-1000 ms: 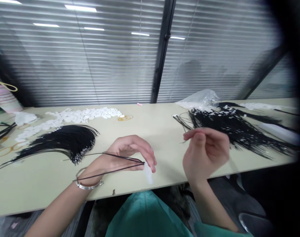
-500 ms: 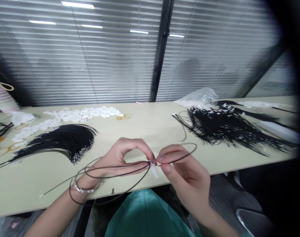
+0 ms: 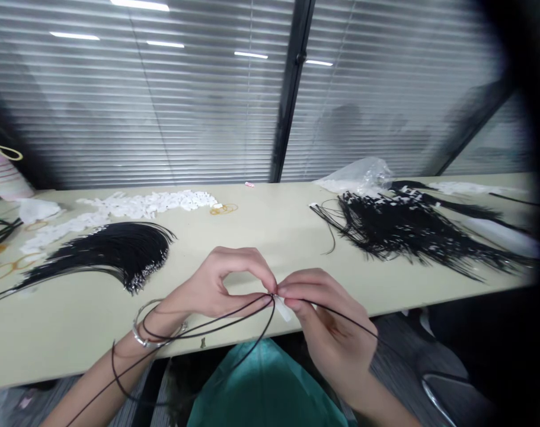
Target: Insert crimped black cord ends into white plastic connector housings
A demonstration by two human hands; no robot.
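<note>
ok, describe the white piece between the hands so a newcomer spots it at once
Find the pale table below the blinds, then the middle of its near edge, where the left hand and right hand meet. The white piece juts down between them. Unlike the white pile at back left, it is single, with thin black wires converging at its upper end.

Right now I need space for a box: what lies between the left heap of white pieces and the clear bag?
In the head view: rubber bands, a white bit by them, and a small striped item at the back; otherwise bare tabletop.
</note>
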